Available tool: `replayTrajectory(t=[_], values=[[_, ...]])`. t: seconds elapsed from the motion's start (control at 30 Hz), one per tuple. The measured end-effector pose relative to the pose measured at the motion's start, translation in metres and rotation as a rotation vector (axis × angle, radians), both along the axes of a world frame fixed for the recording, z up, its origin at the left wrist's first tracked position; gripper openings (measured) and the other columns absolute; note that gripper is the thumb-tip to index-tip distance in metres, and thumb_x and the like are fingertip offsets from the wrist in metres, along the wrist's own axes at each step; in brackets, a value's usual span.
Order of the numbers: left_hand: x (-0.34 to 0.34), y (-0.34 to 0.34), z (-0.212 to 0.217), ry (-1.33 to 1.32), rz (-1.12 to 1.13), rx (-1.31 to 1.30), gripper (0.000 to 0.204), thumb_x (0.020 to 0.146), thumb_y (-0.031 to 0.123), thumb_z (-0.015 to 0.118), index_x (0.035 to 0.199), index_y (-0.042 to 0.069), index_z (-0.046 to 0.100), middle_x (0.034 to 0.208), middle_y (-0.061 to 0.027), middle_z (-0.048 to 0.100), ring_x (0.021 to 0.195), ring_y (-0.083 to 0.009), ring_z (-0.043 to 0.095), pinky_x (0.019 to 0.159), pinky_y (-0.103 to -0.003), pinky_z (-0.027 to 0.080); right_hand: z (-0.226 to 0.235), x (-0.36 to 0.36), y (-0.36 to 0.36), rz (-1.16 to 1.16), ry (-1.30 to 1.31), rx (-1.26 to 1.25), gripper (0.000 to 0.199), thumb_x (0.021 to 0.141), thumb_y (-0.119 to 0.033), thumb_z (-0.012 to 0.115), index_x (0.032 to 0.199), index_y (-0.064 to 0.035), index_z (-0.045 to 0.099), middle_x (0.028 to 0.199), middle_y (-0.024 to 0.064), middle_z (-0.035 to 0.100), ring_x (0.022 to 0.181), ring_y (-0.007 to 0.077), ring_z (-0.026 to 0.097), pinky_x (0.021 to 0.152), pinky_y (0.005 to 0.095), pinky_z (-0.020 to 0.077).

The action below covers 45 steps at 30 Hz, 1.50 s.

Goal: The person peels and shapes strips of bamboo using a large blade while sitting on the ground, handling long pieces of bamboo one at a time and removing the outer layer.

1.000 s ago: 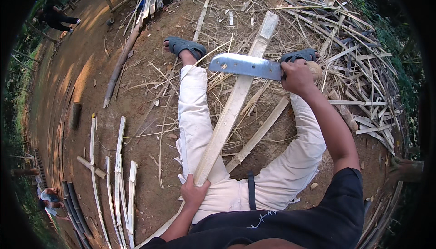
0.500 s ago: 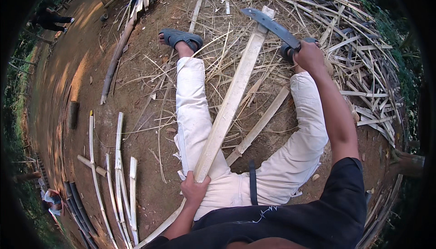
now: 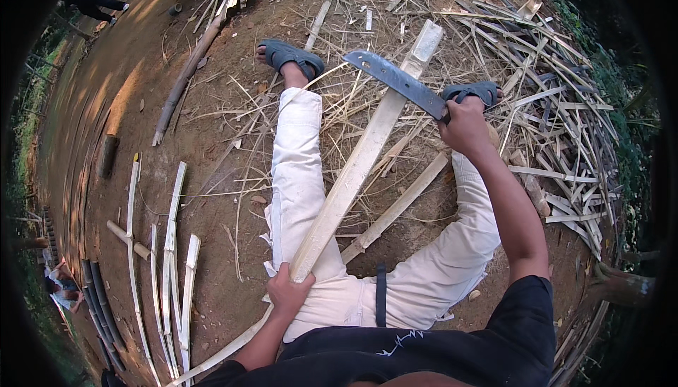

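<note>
A long, pale split bamboo slat (image 3: 360, 161) runs from my lap out between my legs, its far end over the littered ground. My left hand (image 3: 288, 292) is closed around its near end, against my thigh. With my right hand (image 3: 466, 126) I grip the handle of a machete (image 3: 399, 80), my fingers wrapped round it. The dark, slightly curved blade lies across the slat's upper part, a little short of the far end, its tip pointing left. A few holes show in the blade. The handle is mostly hidden by my fingers.
Another bamboo piece (image 3: 395, 207) lies between my legs. A heap of split strips (image 3: 558, 118) spreads at the right. Several pale slats (image 3: 169, 267) stand at the left, near dark poles (image 3: 102, 309). My sandalled feet (image 3: 291, 58) rest among shavings. Two people are far off at the left.
The machete and my right hand have come down the slat toward me and slightly left. My left hand keeps its hold on the near end. The whole view has shifted a little.
</note>
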State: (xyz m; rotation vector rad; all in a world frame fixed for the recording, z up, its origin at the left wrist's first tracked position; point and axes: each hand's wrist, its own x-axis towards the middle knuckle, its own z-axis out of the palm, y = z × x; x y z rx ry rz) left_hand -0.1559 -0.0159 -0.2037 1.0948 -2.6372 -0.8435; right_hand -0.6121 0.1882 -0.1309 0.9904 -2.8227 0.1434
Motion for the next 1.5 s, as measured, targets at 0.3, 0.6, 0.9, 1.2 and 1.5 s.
replayTrajectory(t=[0.3,0.6,0.9,1.2,1.5], values=[[0.006,-0.001,0.002,0.006,-0.021,0.063,0.040,0.066,0.030,0.082,0.078,0.003,0.054,0.065,-0.0204,0.064,0.061,-0.0414,0.065,0.057,-0.049,0.052,0.006,-0.019,0.011,0.017,-0.010,-0.013,0.020,0.076,-0.020,0.070,0.086,-0.0029,0.066,0.089,0.0188,0.071,0.081,0.0365,0.069,0.077,0.0473,0.0554],[0.005,0.000,0.002,-0.014,-0.005,0.031,0.041,0.066,0.032,0.083,0.082,0.003,0.058,0.066,-0.0203,0.064,0.062,-0.0411,0.066,0.057,-0.048,0.053,0.019,-0.017,0.018,-0.111,-0.134,-0.077,0.024,0.076,-0.022,0.071,0.089,-0.0025,0.068,0.086,0.0221,0.070,0.086,0.0404,0.069,0.081,0.0479,0.0545],[0.006,0.000,0.002,-0.047,0.012,0.019,0.042,0.065,0.036,0.082,0.078,0.005,0.057,0.063,-0.0192,0.064,0.060,-0.0394,0.066,0.057,-0.048,0.053,0.014,-0.064,0.021,-0.179,0.035,-0.019,0.031,0.077,-0.029,0.074,0.090,-0.0025,0.067,0.089,0.0200,0.071,0.087,0.0391,0.069,0.079,0.0491,0.0545],[0.013,0.001,0.004,-0.067,0.003,0.017,0.050,0.067,0.048,0.080,0.084,0.006,0.061,0.064,-0.0196,0.064,0.062,-0.0408,0.067,0.058,-0.051,0.054,0.013,-0.092,0.020,-0.294,0.067,-0.041,0.015,0.078,-0.016,0.065,0.085,-0.0026,0.062,0.083,0.0196,0.069,0.083,0.0398,0.068,0.076,0.0517,0.0544],[0.029,-0.006,0.024,-0.116,-0.055,0.080,0.048,0.069,0.046,0.079,0.087,0.005,0.061,0.069,-0.0198,0.066,0.067,-0.0418,0.068,0.064,-0.050,0.055,0.035,-0.111,0.027,-0.067,0.074,0.174,0.012,0.077,-0.013,0.063,0.083,-0.0036,0.068,0.088,0.0218,0.070,0.089,0.0397,0.069,0.081,0.0499,0.0553]])
